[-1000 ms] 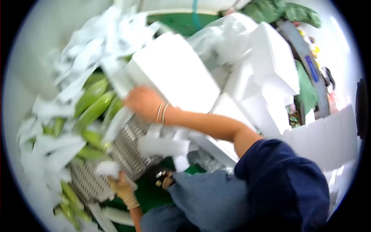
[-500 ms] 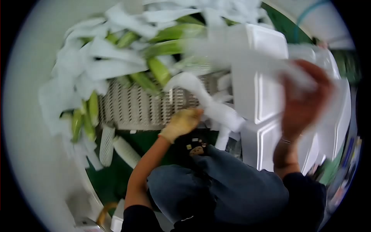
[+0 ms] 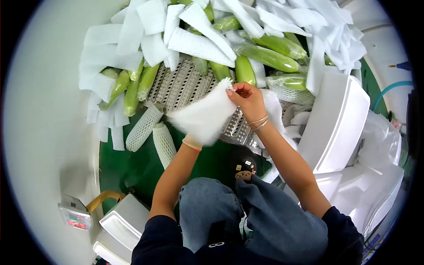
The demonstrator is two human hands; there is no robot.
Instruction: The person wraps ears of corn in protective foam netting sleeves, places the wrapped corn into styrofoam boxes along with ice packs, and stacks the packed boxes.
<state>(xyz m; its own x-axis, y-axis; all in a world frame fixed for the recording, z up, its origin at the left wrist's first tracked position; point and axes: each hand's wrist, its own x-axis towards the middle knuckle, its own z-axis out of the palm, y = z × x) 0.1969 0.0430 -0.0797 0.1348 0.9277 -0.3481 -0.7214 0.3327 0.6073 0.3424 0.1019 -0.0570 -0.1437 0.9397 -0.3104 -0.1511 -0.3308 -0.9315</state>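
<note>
My right hand [image 3: 248, 99] pinches the upper edge of a white foam net sleeve [image 3: 203, 115], which is blurred by motion. The sleeve hides most of my left hand [image 3: 193, 142]; only its pale glove cuff and wrist show, so its fingers cannot be made out. Past the hands, long green zucchini-like vegetables [image 3: 245, 70] in clear film lie on a perforated metal surface [image 3: 176, 88]. Two vegetables in foam net, one a netted vegetable [image 3: 144, 127] and the other a netted vegetable [image 3: 164, 145], lie to the left of my left forearm.
Many loose white foam sleeves [image 3: 201, 44] cover the far side. White foam boxes [image 3: 338, 119] stand at the right, with clear plastic bags [image 3: 382, 137] beside them. A scale with a red display [image 3: 76, 216] and a white box [image 3: 121, 227] are at lower left.
My right hand has come in from the far right to the middle, and the foam sleeve now hangs in front of my left hand. The camera view has shifted.
</note>
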